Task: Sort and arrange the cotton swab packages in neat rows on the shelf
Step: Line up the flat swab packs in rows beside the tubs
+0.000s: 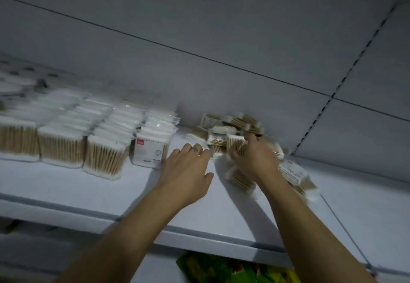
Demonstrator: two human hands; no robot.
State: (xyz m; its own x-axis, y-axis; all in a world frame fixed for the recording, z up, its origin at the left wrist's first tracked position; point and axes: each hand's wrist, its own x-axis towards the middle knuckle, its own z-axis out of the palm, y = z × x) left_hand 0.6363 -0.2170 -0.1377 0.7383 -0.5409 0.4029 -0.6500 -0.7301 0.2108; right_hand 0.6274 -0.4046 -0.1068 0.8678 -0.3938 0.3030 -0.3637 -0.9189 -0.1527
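Several rows of clear cotton swab packages (104, 156) with wooden sticks stand in line on the white shelf (66, 185), at the left. A loose heap of the same packages (224, 129) lies against the back wall, right of the rows. My right hand (253, 158) reaches into the heap, and its fingers curl around one package (236, 144). My left hand (188, 169) hovers over the bare shelf between the rows and the heap, fingers spread and relaxed, holding nothing. More packages (295, 174) lie tipped over to the right of my right wrist.
The shelf's back wall (199, 83) rises just behind the packages. A slotted upright (346, 78) runs along the right side. Below the shelf's front edge (199, 236) a green and yellow bag (226, 269) shows. The picture is blurred by motion.
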